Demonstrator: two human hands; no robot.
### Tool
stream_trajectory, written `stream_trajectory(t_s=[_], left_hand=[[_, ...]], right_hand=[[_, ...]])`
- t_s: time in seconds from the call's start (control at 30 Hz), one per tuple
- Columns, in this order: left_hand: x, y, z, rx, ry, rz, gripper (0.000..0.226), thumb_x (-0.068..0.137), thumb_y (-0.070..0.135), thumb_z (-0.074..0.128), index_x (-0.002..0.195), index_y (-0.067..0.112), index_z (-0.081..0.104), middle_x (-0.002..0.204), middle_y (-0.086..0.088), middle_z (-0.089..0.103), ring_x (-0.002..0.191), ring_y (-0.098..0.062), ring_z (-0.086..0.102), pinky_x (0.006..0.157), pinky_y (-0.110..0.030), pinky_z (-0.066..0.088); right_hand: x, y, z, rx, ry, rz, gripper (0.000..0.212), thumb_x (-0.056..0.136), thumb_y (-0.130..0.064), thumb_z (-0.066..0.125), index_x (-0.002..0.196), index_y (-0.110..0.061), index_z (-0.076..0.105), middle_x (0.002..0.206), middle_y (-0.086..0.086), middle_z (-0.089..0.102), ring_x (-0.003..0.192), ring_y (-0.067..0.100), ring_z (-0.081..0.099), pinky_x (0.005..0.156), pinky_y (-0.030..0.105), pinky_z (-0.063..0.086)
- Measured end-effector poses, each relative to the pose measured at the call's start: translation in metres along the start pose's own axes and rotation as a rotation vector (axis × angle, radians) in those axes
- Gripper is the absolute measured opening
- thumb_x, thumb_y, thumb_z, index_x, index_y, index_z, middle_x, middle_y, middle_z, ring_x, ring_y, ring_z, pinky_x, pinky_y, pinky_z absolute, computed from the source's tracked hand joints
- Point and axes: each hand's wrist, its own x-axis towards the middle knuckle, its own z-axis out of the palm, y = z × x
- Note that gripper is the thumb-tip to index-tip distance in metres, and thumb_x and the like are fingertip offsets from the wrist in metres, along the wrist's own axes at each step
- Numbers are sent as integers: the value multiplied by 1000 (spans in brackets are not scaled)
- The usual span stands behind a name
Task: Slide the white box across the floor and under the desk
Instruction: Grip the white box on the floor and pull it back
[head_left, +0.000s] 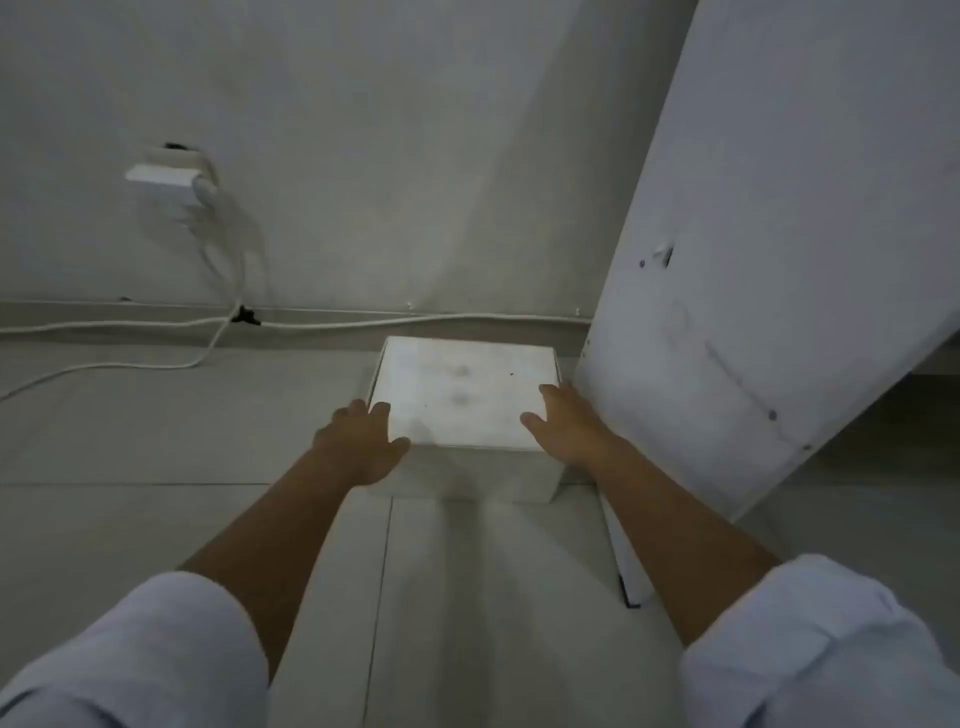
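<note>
A white box (462, 395) sits on the tiled floor close to the back wall, its right side next to the desk's white side panel (737, 312). My left hand (363, 441) grips the box's near left corner, fingers over the top and thumb on the front. My right hand (566, 421) lies on the near right edge of the lid, fingers spread, squeezed between the box and the panel. Both forearms reach forward from rolled white sleeves.
A white adapter (166, 182) is plugged into a wall socket at the left, and its cables (156, 325) run along the skirting and over the floor. The desk panel's foot (631, 571) stands on the floor at the right, near my right forearm.
</note>
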Motion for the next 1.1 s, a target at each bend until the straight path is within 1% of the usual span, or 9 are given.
stream_trajectory(t_s=[0.1, 0.2, 0.3, 0.43, 0.5, 0.63, 0.83, 0.97, 1.1], left_hand=[[12, -7, 22, -76, 0, -52, 65, 92, 45, 47, 143, 8, 31, 145, -19, 37, 133, -37, 39, 108, -47, 37], [18, -9, 36, -149, 1, -62, 71, 92, 43, 48, 147, 6, 23, 150, -20, 31, 136, -38, 35, 110, -47, 34], [24, -11, 46, -226, 20, -64, 74, 93, 42, 47, 149, 3, 19, 153, -21, 28, 139, -38, 32, 111, -45, 32], [32, -14, 56, -338, 122, -88, 66, 90, 40, 53, 140, 0, 34, 142, -26, 38, 129, -42, 41, 108, -46, 37], [35, -13, 57, -404, 162, -121, 64, 89, 40, 54, 136, -1, 38, 138, -28, 39, 126, -43, 42, 106, -46, 38], [37, -18, 60, -486, 184, -217, 68, 93, 43, 46, 141, -3, 35, 145, -30, 32, 131, -45, 37, 109, -47, 33], [47, -33, 71, -857, 171, -345, 53, 93, 35, 38, 132, 2, 53, 136, -27, 45, 118, -45, 52, 103, -50, 46], [51, -30, 80, -1085, 110, -280, 50, 96, 26, 39, 139, 0, 40, 139, -22, 49, 123, -41, 51, 104, -48, 43], [49, -22, 89, -1157, 193, -302, 49, 96, 17, 41, 143, 3, 34, 141, -21, 47, 126, -38, 49, 102, -42, 43]], right_hand=[[8, 12, 21, 49, -4, 73, 58, 95, -36, 40, 143, -3, 31, 150, 21, 27, 138, 35, 31, 112, 40, 30], [14, 21, 40, 93, -6, 144, 56, 96, -35, 38, 142, -3, 30, 152, 25, 21, 139, 37, 30, 114, 38, 28], [22, 28, 54, 129, 45, 193, 50, 95, -33, 39, 132, 1, 40, 140, 27, 38, 129, 38, 41, 107, 39, 36], [25, 28, 65, 177, 136, 205, 40, 93, -29, 40, 115, 3, 50, 122, 27, 54, 110, 38, 54, 92, 39, 47], [24, 26, 68, 206, 183, 223, 41, 94, -27, 42, 120, 4, 48, 125, 27, 53, 113, 38, 54, 93, 39, 46], [23, 29, 67, 308, 250, 327, 48, 95, -25, 44, 132, 6, 43, 137, 27, 43, 124, 39, 47, 100, 38, 41], [30, 44, 68, 549, 261, 420, 42, 96, -19, 37, 122, 9, 55, 131, 30, 53, 119, 40, 53, 95, 36, 43], [32, 47, 75, 679, 192, 426, 44, 97, -21, 34, 130, 5, 48, 140, 28, 46, 127, 38, 46, 101, 35, 37], [25, 45, 80, 748, 222, 405, 42, 95, -17, 35, 132, 0, 48, 141, 24, 47, 126, 36, 48, 100, 33, 39]])
